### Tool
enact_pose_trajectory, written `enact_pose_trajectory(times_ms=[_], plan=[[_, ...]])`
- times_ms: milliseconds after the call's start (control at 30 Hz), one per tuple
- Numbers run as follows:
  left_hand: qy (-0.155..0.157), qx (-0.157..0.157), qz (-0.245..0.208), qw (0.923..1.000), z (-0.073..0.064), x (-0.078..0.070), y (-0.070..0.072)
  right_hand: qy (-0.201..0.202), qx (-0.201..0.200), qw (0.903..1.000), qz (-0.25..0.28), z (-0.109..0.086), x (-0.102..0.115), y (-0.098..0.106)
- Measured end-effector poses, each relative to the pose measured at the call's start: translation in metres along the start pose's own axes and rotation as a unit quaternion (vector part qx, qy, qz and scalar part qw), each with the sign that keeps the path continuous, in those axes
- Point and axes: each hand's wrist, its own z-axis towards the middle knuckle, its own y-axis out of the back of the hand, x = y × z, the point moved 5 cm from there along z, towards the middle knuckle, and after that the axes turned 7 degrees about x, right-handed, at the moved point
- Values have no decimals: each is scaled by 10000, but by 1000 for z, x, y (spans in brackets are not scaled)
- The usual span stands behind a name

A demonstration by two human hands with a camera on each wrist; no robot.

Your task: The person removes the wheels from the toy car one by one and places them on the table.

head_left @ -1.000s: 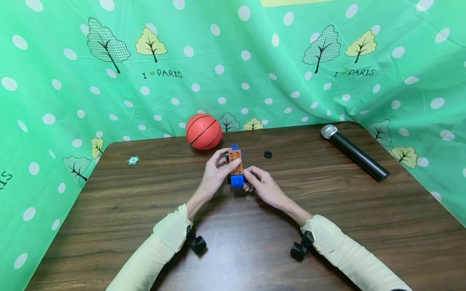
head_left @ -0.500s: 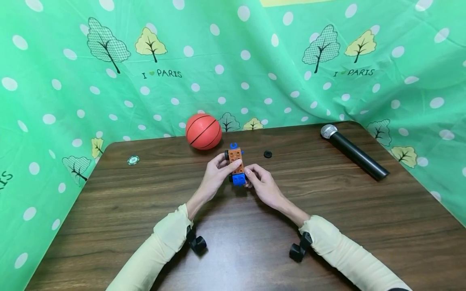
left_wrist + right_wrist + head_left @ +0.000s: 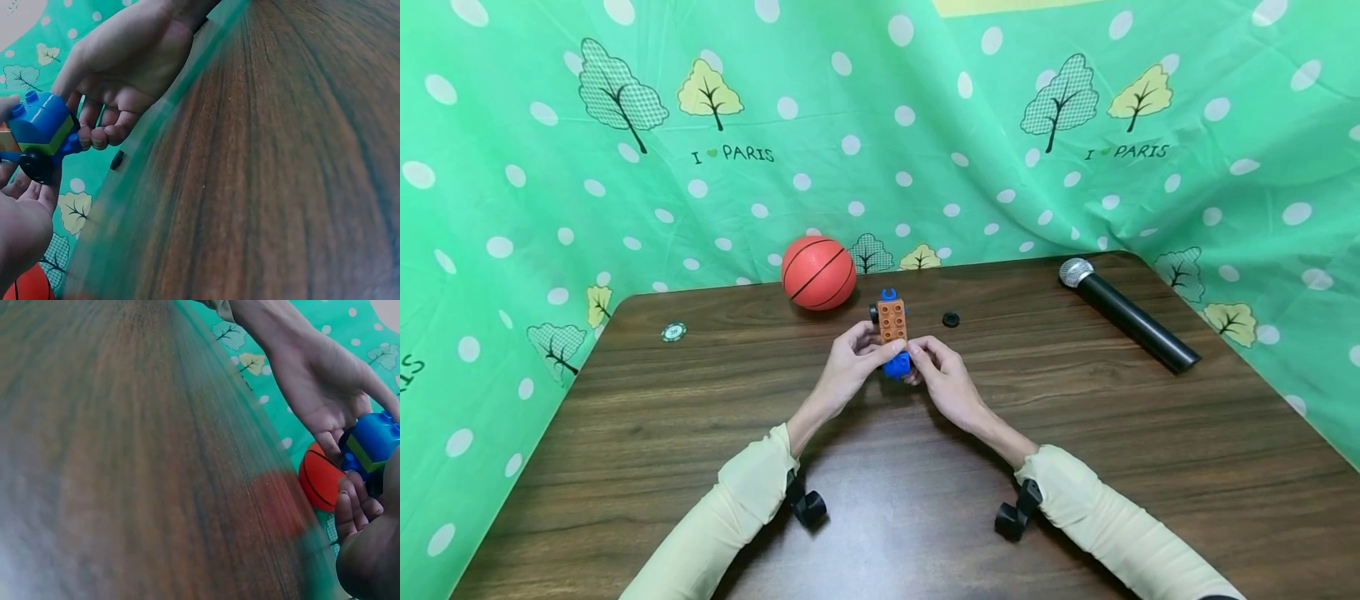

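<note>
A toy train car (image 3: pixel 892 321) of building blocks is held above the table by both hands. It has an orange studded base, a blue block at the near end, a lime strip and blue hooks. My left hand (image 3: pixel 850 364) grips it from the left, thumb near the blue block (image 3: pixel 44 119). My right hand (image 3: pixel 947 379) pinches at the near right side, where a black wheel's edge (image 3: pixel 75 122) shows beside the fingers; the rest of that wheel is hidden. Another wheel (image 3: pixel 37 165) sits on the left side. A loose black wheel (image 3: pixel 951 319) lies on the table beyond.
On the brown wooden table (image 3: pixel 700 500), a red ball (image 3: pixel 818 272) stands at the back. A black microphone (image 3: pixel 1131 317) lies at the back right, and a poker chip (image 3: pixel 673 332) at the left. A green curtain (image 3: pixel 880 125) hangs behind.
The toy train car has moved slightly away and to the right. My left thumb has slid from the orange base toward the blue end. The right hand stays at its side.
</note>
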Motion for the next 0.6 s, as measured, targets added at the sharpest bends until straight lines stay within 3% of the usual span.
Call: enact_pose_trajectory(times_ms=[233, 600], plan=[[-62, -135, 65, 9999, 1, -1, 1, 95, 5, 10000, 22, 0, 2, -2], [-30, -172, -47, 9998, -1, 2, 3, -7, 378, 9989, 261, -2, -2, -12]])
